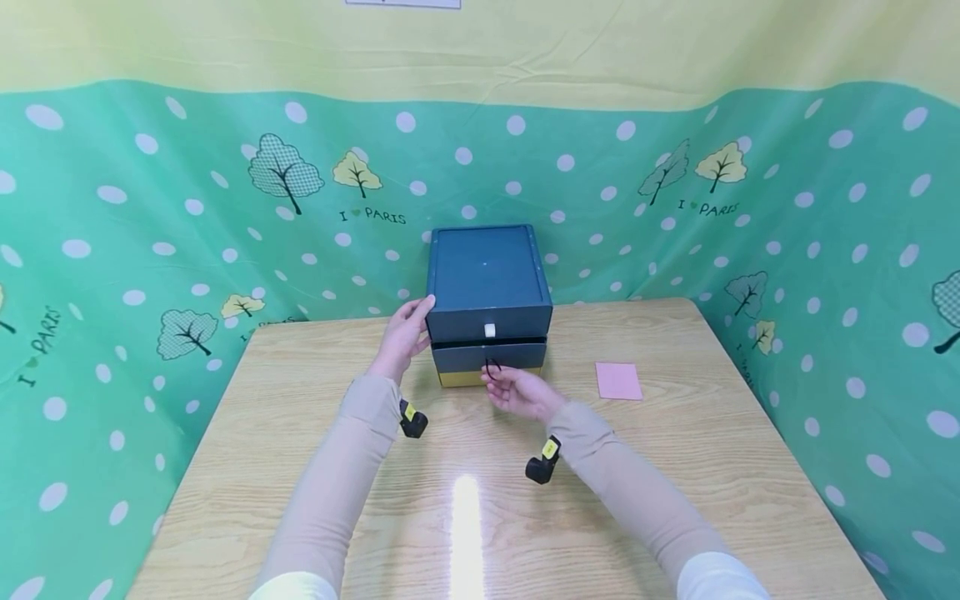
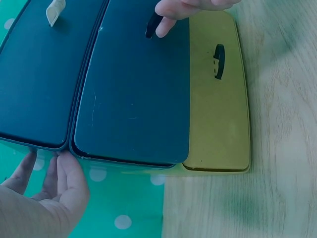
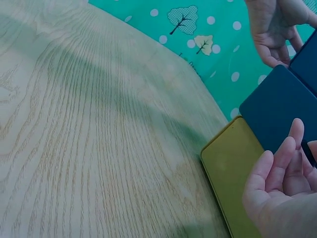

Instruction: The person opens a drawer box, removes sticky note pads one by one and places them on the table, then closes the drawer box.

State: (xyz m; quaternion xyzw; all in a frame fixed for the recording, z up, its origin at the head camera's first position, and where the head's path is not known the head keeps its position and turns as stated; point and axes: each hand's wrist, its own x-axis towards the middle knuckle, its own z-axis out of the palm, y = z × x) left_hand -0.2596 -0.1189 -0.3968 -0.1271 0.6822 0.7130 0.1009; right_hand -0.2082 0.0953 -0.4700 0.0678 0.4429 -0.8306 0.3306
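A small drawer chest (image 1: 487,267) stands at the back of the table, with blue upper sections and a yellow bottom drawer (image 2: 218,124). Its middle blue drawer (image 1: 457,358) juts out slightly, leaving a thin dark gap above. My right hand (image 1: 521,392) pinches the black loop pull (image 2: 152,26) on that drawer between thumb and finger. Against the chest's left side, my left hand (image 1: 403,337) rests with its fingertips near the front edge. The top drawer carries a white pull (image 1: 490,330) and looks closed. What lies inside the middle drawer is hidden.
A pink square of paper (image 1: 618,381) lies on the wooden table (image 1: 300,467), right of the chest. Behind and at both sides hangs a green dotted curtain (image 1: 600,200). Another black pull (image 2: 220,62) sits on the yellow drawer.
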